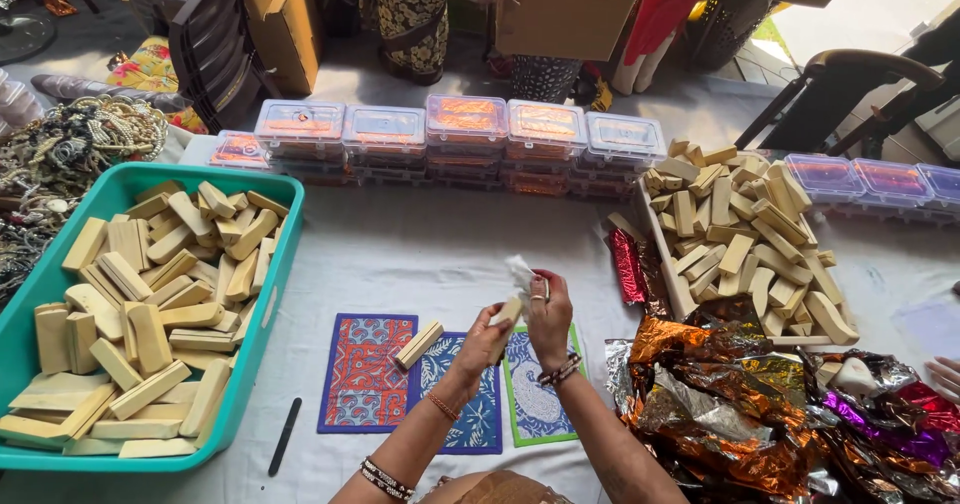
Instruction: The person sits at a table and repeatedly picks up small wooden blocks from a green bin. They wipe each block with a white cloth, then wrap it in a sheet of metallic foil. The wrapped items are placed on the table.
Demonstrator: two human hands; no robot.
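My left hand (482,345) grips a pale wooden block (506,312) held up over the table. My right hand (549,316), with rings and a beaded bracelet, pinches a small white cloth or tissue (519,272) against the top of that block. Below the hands lie three patterned mats: a red and blue one (362,372), a blue leaf one (478,416) and a green-edged one (530,404). Another wooden block (419,345) lies across the first two mats.
A teal tub (262,309) on the left holds several wooden blocks. A tray (664,262) heaped with blocks stands at the right. Crumpled foil wrappers (735,394) lie at front right. Stacked clear lidded boxes (465,124) line the back. A black file (284,436) lies near the tub. Another person's hand (942,376) shows at the right edge.
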